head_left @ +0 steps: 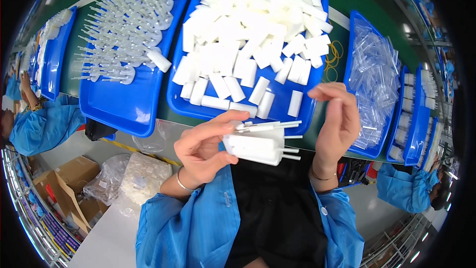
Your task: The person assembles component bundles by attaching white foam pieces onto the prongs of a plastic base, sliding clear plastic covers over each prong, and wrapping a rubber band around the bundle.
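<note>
Pronged holder [267, 127], just below frame centre, pinched in the left hand [206, 146], already carrying at least 1 white block [255, 149]! Right hand [338, 121] loosely curled, seemingly empty; loose blocks [233, 34] remain heaped upper centre.

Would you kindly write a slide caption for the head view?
The left hand holds a white piece with thin prongs near a blue tray of white blocks, the right hand open beside it.

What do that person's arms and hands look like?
The left sleeve and right sleeve are blue; the right has a white button. The left hand and right hand wear no gloves. A silvery bangle is on the left, a thin bracelet on the right.
</note>
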Demonstrator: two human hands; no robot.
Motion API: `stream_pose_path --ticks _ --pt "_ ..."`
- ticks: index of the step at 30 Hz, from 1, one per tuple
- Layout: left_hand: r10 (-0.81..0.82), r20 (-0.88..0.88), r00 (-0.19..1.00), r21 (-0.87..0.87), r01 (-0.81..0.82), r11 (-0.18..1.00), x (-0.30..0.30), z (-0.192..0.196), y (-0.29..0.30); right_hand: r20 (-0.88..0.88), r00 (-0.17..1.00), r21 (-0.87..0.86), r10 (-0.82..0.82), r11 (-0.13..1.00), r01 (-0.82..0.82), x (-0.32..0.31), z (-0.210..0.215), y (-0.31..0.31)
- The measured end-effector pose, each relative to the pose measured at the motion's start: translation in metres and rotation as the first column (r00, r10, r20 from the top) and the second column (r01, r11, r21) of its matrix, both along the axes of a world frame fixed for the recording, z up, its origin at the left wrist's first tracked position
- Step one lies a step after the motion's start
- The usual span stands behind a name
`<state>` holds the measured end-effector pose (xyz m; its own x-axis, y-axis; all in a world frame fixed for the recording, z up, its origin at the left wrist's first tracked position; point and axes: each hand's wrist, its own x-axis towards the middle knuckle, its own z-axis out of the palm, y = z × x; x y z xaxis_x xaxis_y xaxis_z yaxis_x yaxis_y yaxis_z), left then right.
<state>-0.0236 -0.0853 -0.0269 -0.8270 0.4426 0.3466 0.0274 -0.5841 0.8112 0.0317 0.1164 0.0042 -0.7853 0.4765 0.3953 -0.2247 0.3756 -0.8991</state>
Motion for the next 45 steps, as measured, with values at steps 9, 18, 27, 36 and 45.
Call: stream_pose_path --ticks 9,18,27,36,45 --pt "0.016 -0.007 1.0 0.142 -0.015 0.99 -0.004 -0.013 -0.056 0.18 0.98 0.791 0.091 0.578 -0.199 -0.077 0.021 -0.074" --pt "0.11 0.175 0.978 0.218 -0.147 0.965 -0.003 -0.017 -0.08 0.163 0.977 0.87 0.139 0.446 -0.209 -0.137 -0.011 -0.134" --pt "0.114 0.223 0.968 0.176 -0.155 0.972 -0.011 -0.012 -0.075 0.154 0.953 0.629 0.26 0.718 -0.298 -0.127 0.001 -0.125" --pt "0.095 0.191 0.977 0.008 -0.098 0.995 -0.01 -0.003 -0.056 0.167 0.843 -0.486 0.512 0.786 -0.381 -0.047 0.029 -0.051" --pt "0.006 0.111 0.994 -0.044 -0.001 0.999 0.0 -0.003 -0.008 -0.011 0.953 -0.523 0.304 0.81 -0.264 0.002 0.01 -0.009"
